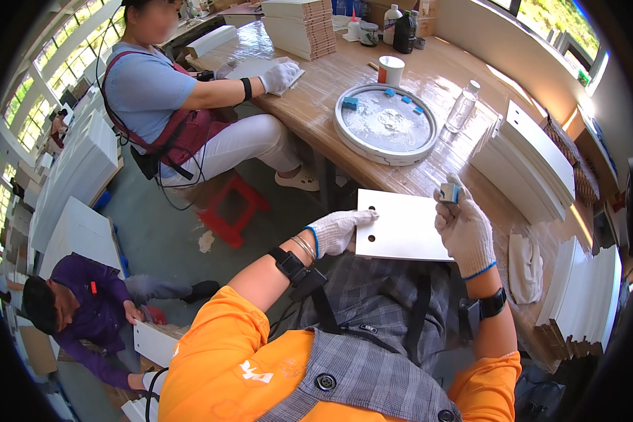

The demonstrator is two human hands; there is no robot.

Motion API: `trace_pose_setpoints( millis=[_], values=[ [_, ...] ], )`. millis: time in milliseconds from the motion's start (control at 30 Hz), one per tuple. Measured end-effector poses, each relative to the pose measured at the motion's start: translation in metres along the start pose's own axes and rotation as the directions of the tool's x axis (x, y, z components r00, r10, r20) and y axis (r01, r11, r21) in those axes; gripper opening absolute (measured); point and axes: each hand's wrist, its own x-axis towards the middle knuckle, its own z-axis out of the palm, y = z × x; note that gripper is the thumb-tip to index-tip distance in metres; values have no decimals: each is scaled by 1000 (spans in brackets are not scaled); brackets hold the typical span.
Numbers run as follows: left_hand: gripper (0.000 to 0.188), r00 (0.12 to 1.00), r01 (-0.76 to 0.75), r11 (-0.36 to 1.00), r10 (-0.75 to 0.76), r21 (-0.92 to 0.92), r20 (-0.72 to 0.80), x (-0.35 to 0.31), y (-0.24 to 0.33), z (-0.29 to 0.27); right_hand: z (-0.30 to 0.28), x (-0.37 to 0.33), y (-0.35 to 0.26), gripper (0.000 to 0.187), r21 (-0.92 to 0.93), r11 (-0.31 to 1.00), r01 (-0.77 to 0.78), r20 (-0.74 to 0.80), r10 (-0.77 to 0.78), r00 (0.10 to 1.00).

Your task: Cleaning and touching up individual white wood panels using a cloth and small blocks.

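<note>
White panel with two dark holes near its left edge lies roughly flat above the person's lap, at the near edge of the brown counter; what supports it underneath is hidden. The gloved left hand grips its left edge, thumb on top, the other fingers partly out of sight. The gloved right hand is raised at the panel's right end, its fingers closed round a small blue-and-grey block; whether that hand touches the panel I cannot tell.

The counter has a glossy, film-like surface that catches the window light. Beyond the panel stands a round tray with a whitish, smeared floor and several blue pieces around its inside. A paper cup is just past it, and a clear bottle is to its right. To the right, white panels are stacked, with a pale cloth item and another stack nearer. At the far end are a tall stack and a black bottle.

On the left, a seated co-worker in a blue shirt has gloved hands on another board. A red stool is on the grey-green floor; nearer, a co-worker in purple bends over a white board. Large stacks and bright windows fill the left side of the room.
</note>
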Motion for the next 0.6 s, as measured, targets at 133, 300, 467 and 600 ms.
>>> trace_pose_setpoints(
  millis=[133,300,467,600],
  values=[
    [37,999,-11,1000,11,-2,47,9,-13,-4,-18,9,-7,34,-65,998,5,-114,-12,993],
    [34,979,-185,973,195,-137,63,-4,-10,-3,-22,44,-18,31,-119,991,63,-136,-79,987],
    [28,919,-369,924,348,-99,-185,-78,12,-38,-33,91,-33,33,-332,927,174,-72,-209,975],
    [36,798,-532,841,460,-96,-389,-138,8,-70,-11,126,-25,41,-825,555,109,-36,-244,969]
  ],
)
